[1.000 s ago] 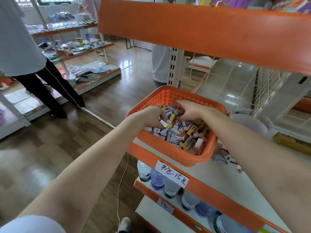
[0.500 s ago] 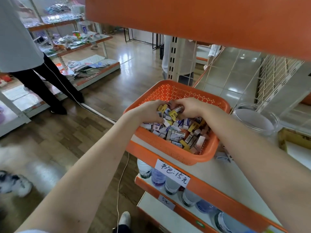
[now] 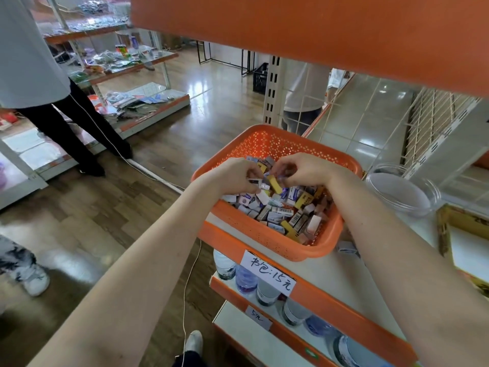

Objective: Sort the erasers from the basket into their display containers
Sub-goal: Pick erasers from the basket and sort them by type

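An orange perforated basket (image 3: 267,147) sits on the white shelf and is filled with several small boxed erasers (image 3: 280,215) in white, blue and yellow. Both hands are over the middle of the pile. My left hand (image 3: 235,176) has curled fingers that pinch a small white eraser. My right hand (image 3: 301,169) curls its fingers round small erasers, with a yellow eraser (image 3: 275,184) sticking out below it between the two hands. A clear round plastic container (image 3: 402,192) stands right of the basket.
A yellow cardboard box (image 3: 460,234) lies at the far right of the shelf. An orange shelf board (image 3: 304,27) hangs overhead. Water bottles (image 3: 246,279) stand on the lower shelf. Another person's legs (image 3: 71,123) are on the wooden floor at left.
Both hands have lifted slightly out of the pile and drawn together, and they now hold small erasers between them. The view has tilted downward.
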